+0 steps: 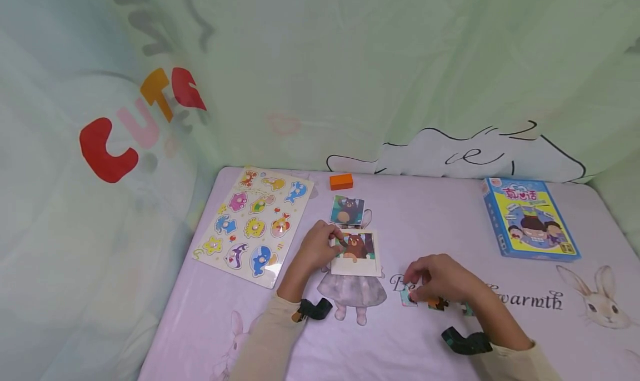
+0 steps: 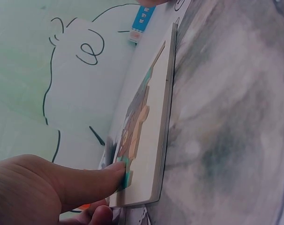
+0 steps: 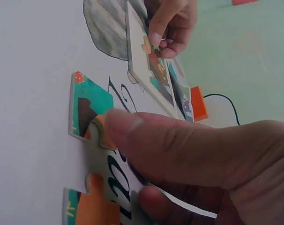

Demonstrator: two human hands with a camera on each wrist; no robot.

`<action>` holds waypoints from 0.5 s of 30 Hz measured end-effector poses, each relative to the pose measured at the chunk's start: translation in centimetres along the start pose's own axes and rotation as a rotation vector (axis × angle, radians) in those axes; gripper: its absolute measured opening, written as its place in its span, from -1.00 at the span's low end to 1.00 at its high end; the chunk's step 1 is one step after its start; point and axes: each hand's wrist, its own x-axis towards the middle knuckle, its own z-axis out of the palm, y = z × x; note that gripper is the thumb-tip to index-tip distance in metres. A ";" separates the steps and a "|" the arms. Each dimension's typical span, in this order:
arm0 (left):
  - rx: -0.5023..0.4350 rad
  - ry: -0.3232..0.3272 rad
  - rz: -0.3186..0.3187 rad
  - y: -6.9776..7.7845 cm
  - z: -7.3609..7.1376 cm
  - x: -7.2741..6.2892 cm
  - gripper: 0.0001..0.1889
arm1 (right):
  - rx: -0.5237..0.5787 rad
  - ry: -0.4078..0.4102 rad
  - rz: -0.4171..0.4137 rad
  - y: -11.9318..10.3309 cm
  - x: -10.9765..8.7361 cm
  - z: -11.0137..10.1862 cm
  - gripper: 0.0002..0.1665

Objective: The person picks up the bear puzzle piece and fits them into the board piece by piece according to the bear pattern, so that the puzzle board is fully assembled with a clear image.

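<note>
A cream puzzle board (image 1: 356,267) lies mid-table, its upper part filled with brown bear pieces (image 1: 356,246). My left hand (image 1: 320,246) grips the board's left edge. In the left wrist view, the thumb (image 2: 102,180) presses a green piece while the other fingers are partly hidden at the edge. To the right, my right hand (image 1: 442,278) pinches the edge of a teal jigsaw piece (image 3: 88,105) between thumb and fingers; whether it touches the table, I cannot tell. An orange-and-green piece (image 3: 93,206) and another teal piece (image 1: 467,310) lie near that hand.
Above the board lies a bear picture card (image 1: 348,210), with an orange block (image 1: 341,181) behind it. A sea-animal peg board (image 1: 257,225) occupies the left side. A blue-and-yellow box (image 1: 532,220) lies at the back right. Curtains (image 1: 310,81) border the table's rear.
</note>
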 end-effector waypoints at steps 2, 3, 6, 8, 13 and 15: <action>0.001 0.001 0.006 0.0 0.0 0.0 -0.86 | -0.013 0.001 -0.021 -0.1 0.0 0.0 -0.73; 0.001 0.001 0.004 0.0 0.0 0.0 -0.86 | -0.021 0.005 -0.028 -0.1 0.0 0.0 -0.74; -0.005 0.001 0.004 0.0 0.0 0.0 -0.86 | -0.037 0.009 -0.034 -0.2 0.1 0.1 -0.74; -0.010 0.000 0.000 0.0 0.0 0.0 -0.86 | -0.033 0.002 -0.014 -0.2 0.2 0.1 -0.75; -0.011 -0.002 0.003 -0.1 0.0 0.0 -0.87 | -0.018 -0.009 0.013 -0.1 0.5 0.1 -0.76; -0.009 -0.001 0.003 -0.1 0.0 0.0 -0.86 | -0.023 -0.010 0.006 0.0 0.5 0.1 -0.76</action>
